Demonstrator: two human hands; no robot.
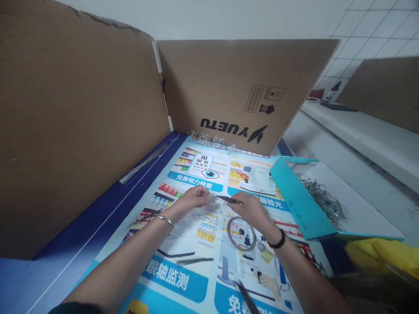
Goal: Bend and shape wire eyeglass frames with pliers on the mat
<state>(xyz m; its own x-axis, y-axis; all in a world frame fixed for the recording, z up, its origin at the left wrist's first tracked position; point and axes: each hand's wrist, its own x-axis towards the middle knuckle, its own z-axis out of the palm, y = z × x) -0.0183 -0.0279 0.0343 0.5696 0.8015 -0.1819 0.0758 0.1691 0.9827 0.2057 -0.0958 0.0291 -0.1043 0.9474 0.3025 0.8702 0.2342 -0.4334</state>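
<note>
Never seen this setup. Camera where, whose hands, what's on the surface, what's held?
No machine here: these are a person's bare hands, seen by a camera worn on their head, looking forward and down. The right hand holds a dark pointed tool. The left hand seems to pinch something small and pale, too blurred to name. On the printed sheet beneath lie a ring, thin dark strands and a second dark tool. To the right, a blue box holds tangled wire-like strands.
</note>
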